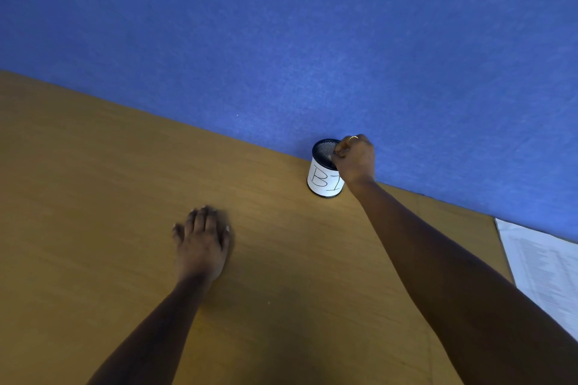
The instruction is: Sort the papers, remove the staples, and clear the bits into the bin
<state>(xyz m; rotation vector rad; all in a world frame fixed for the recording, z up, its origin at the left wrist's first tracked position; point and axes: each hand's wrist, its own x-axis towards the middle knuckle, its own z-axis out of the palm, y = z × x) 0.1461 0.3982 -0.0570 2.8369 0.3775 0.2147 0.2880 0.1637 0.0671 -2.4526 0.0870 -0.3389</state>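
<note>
Reaching over the bin (325,176), which stands on the worktop (93,166) against the blue partition (281,25), the right hand (356,159) bunches its fingers (339,151) at the mesh rim; any held bits cannot be seen. The left hand (203,237) lies flat, empty. Papers (544,266) sit far right.

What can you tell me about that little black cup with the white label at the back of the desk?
The bin is a small round cup of black wire mesh, wrapped in a white paper label with hand-drawn letters, "BI" showing. It stands upright on the wooden desk, against the blue partition. The right hand, wearing a ring, has its fingertips bunched over the open rim. Its contents are not visible.
</note>
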